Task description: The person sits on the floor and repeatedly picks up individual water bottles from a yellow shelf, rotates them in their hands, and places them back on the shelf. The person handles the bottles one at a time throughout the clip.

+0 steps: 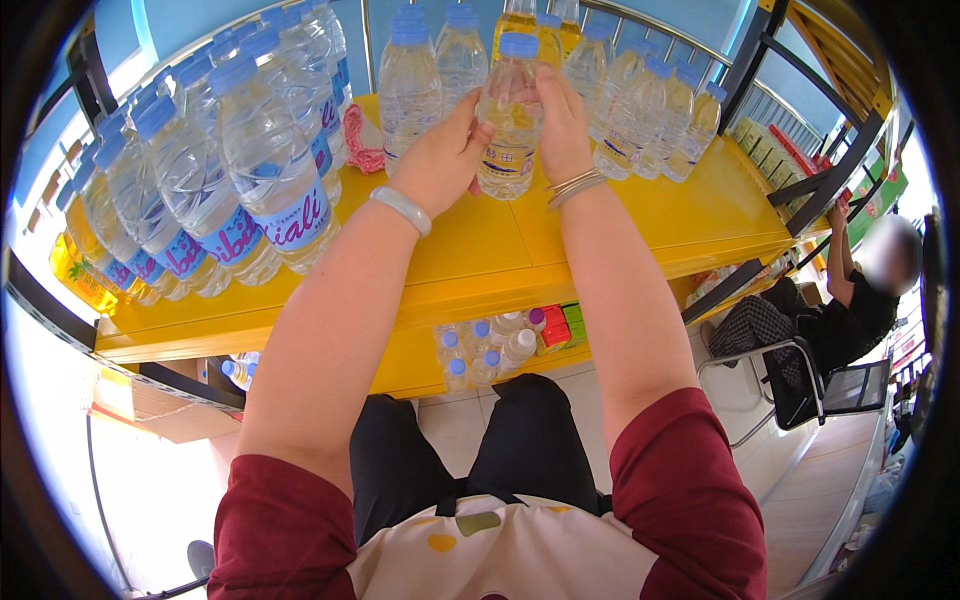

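Note:
A clear plastic bottle with a blue cap point(506, 161) stands upright on the yellow metal shelf point(480, 244), between both my hands. My left hand point(442, 154) holds its left side near the middle, the thumb and fingers curled against it. On its right side, my right hand point(561, 120) grips the upper part. Similar small bottles point(622, 135) stand to the right, and another bottle point(409, 97) is just left of my left hand. Bottles with yellow liquid point(519, 15) stand behind. A pink knitted or crumpled cloth point(363, 142) lies between the bottle groups.
Large water bottles with blue labels point(281, 180) crowd the shelf's left side. On a lower shelf are small bottles point(469, 345) and red and green boxes point(555, 326). Dark metal posts point(817, 176) frame the shelving. Another person point(840, 322) sits on a chair at the right, arms raised toward a shelf.

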A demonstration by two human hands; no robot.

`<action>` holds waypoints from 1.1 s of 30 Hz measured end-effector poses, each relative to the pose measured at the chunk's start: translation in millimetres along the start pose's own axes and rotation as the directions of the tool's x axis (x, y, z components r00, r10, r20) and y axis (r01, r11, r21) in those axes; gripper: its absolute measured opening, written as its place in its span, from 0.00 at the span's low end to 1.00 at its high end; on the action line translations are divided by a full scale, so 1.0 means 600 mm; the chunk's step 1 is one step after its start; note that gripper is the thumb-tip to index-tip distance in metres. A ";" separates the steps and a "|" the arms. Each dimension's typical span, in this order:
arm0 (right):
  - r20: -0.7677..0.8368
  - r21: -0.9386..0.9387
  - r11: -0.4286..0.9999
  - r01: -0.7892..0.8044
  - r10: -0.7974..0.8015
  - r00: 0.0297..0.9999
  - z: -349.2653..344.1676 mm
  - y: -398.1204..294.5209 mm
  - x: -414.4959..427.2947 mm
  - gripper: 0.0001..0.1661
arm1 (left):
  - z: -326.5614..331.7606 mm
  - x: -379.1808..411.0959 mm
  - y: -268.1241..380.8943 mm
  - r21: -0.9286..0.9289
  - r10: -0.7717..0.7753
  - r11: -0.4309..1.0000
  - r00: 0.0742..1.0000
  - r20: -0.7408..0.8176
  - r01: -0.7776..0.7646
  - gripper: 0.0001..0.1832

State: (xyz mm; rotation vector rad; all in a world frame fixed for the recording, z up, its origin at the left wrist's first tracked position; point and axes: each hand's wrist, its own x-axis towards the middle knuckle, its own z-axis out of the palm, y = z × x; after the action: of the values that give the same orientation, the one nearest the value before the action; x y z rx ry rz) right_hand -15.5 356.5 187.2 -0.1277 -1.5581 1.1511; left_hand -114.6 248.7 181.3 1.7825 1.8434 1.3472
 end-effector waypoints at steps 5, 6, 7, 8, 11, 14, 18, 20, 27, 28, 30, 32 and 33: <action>0.004 -0.051 0.999 0.018 -0.017 1.000 0.001 -0.002 0.000 0.18 | 0.000 0.000 -0.001 -0.003 -0.017 1.000 1.000 0.008 0.017 0.24; 0.003 -0.084 0.996 0.023 -0.023 1.000 -0.002 0.000 0.000 0.18 | 0.000 0.000 0.000 -0.002 -0.019 1.000 1.000 0.009 0.019 0.24; 0.002 -0.116 0.993 0.028 -0.028 1.000 -0.003 0.002 0.001 0.18 | 0.000 0.000 0.000 -0.001 -0.021 1.000 1.000 0.009 0.021 0.24; 0.001 -0.119 0.992 0.032 -0.032 0.999 -0.003 0.003 0.001 0.18 | 0.000 0.000 0.001 0.001 -0.023 1.000 1.000 0.010 0.023 0.24; 0.002 -0.120 0.992 0.037 -0.037 0.999 -0.002 0.004 0.001 0.18 | 0.000 0.002 -0.003 0.018 -0.022 1.000 1.000 0.005 0.022 0.24; -0.005 -0.112 0.993 0.037 -0.038 0.999 -0.002 0.002 0.001 0.18 | 0.003 0.001 -0.003 0.029 0.002 1.000 1.000 -0.016 -0.002 0.24; -0.009 -0.060 0.998 0.030 -0.030 0.999 0.003 -0.001 -0.001 0.18 | 0.003 0.001 -0.006 0.023 0.004 1.000 1.000 -0.020 -0.004 0.24; -0.001 -0.034 0.999 0.020 -0.020 1.000 0.002 -0.001 -0.002 0.18 | 0.004 -0.001 -0.004 0.011 0.003 1.000 1.000 -0.029 -0.002 0.24; -0.005 -0.052 0.999 0.001 -0.001 1.000 0.002 0.001 -0.001 0.19 | 0.003 -0.001 -0.004 0.035 0.001 0.999 1.000 -0.028 0.000 0.25; -0.009 -0.060 0.998 -0.011 0.010 1.000 0.003 -0.001 -0.002 0.19 | 0.003 0.000 -0.005 0.037 0.001 0.999 1.000 -0.031 0.000 0.25; 0.016 -0.025 0.999 -0.036 0.036 0.999 0.001 0.000 -0.001 0.18 | 0.002 0.000 -0.005 0.037 -0.005 0.999 1.000 -0.025 0.006 0.25; 0.032 -0.011 0.999 -0.043 0.044 0.999 -0.002 0.002 -0.001 0.18 | 0.001 0.001 -0.003 0.033 -0.019 0.999 1.000 -0.010 0.019 0.25; 0.036 -0.013 0.999 -0.038 0.038 0.999 -0.002 0.003 0.000 0.18 | 0.001 0.002 -0.004 0.047 -0.012 0.999 1.000 -0.014 0.013 0.25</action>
State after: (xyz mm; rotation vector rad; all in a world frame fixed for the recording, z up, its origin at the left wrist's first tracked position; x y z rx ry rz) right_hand -15.5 358.5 185.8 -0.1461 -1.6009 1.1791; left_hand -116.3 250.3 179.8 1.7860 1.9055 1.3249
